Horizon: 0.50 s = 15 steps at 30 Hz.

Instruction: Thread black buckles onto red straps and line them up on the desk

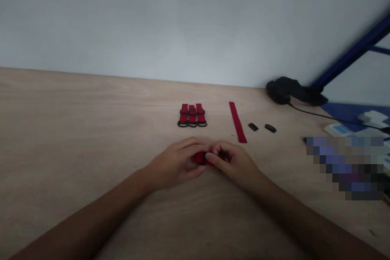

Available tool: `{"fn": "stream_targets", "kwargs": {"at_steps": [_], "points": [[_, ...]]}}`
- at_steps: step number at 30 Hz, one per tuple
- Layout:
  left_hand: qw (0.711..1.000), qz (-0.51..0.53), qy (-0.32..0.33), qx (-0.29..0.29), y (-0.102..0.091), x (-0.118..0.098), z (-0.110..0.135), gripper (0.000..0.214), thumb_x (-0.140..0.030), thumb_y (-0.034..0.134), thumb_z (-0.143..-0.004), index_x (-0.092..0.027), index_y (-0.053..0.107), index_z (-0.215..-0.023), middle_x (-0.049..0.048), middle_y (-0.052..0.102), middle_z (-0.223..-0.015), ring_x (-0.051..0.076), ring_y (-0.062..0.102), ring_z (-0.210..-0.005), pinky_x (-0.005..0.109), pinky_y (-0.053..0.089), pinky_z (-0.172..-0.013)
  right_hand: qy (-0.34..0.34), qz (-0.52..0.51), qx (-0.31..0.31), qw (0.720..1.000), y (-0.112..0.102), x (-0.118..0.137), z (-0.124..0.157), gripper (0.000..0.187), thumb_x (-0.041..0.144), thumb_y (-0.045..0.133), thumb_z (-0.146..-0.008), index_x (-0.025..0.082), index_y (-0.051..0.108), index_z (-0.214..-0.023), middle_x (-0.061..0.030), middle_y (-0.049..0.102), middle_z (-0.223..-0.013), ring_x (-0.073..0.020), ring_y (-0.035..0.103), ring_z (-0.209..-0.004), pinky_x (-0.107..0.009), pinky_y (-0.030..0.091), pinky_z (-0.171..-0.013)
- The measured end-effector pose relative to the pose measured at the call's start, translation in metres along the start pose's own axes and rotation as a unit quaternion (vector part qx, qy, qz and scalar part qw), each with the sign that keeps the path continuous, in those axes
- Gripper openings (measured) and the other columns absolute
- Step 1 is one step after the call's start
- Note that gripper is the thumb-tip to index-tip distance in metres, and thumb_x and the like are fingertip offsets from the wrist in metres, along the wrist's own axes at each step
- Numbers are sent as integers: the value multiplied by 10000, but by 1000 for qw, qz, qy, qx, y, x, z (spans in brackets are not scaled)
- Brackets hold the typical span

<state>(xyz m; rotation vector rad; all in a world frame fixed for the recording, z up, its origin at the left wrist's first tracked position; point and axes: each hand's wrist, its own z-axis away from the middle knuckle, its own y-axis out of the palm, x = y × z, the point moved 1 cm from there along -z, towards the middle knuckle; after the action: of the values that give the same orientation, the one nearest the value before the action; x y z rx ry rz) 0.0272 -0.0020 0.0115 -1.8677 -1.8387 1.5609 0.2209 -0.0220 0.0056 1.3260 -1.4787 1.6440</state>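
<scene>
Red strap [199, 157] sits in the grip, pinched by both hands; whether it touches the wooden table [91, 130] beneath cannot be told. That tabletop spreads all around the grip, so a slipped piece would probably land close by. Well beyond the grip and to its right, a dark object [283, 90] trails a cord, seemingly too far off to snag. Left hand [179, 160] and right hand [231, 158] close on the strap from opposite sides; uneven pulling could twist the webbing or drag it loose. Straight beyond the grip, three fitted straps [192, 115] lie side by side, where a forward knuckle might knock them askew. Beyond and right lies a loose strip [237, 122], then a black slider [253, 126] and a black loop [270, 128]; a careless right sweep could scatter them. Inside the grip, bunched webbing might jam in a dark fitting [204, 158], partly hidden by fingers.
</scene>
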Motion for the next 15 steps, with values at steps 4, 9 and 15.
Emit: {"fn": "stream_targets", "kwargs": {"at_steps": [4,9,15], "points": [[999,53,-5,3,-4,-2,-1,288,-217,650,-827,-173,608,-1108,84,656,-1030,178,620,-938,298,522,-842,-66,-25,66,995,-6,8,-3,333,360,566,-893,186,505,-616,-42,597,-858,-164,575,-807,-291,463,-729],[996,88,-11,-10,-8,-8,-6,274,-227,660,-822,-170,640,-1090,95,674,-1013,186,640,-925,308,536,-826,-39,-92,98,990,-11,12,-5,388,438,566,-890,182,504,-605,-34,567,-852,-151,556,-763,-286,463,-704],[989,110,-97,-30,-4,0,1,323,-257,685,-816,-182,566,-1107,53,690,-971,153,675,-824,281,559,-751,-30,-29,51,998,-7,4,-6,339,376,561,-895,181,508,-623,-24,579,-782,-138,547,-710,-257,448,-647]]}}
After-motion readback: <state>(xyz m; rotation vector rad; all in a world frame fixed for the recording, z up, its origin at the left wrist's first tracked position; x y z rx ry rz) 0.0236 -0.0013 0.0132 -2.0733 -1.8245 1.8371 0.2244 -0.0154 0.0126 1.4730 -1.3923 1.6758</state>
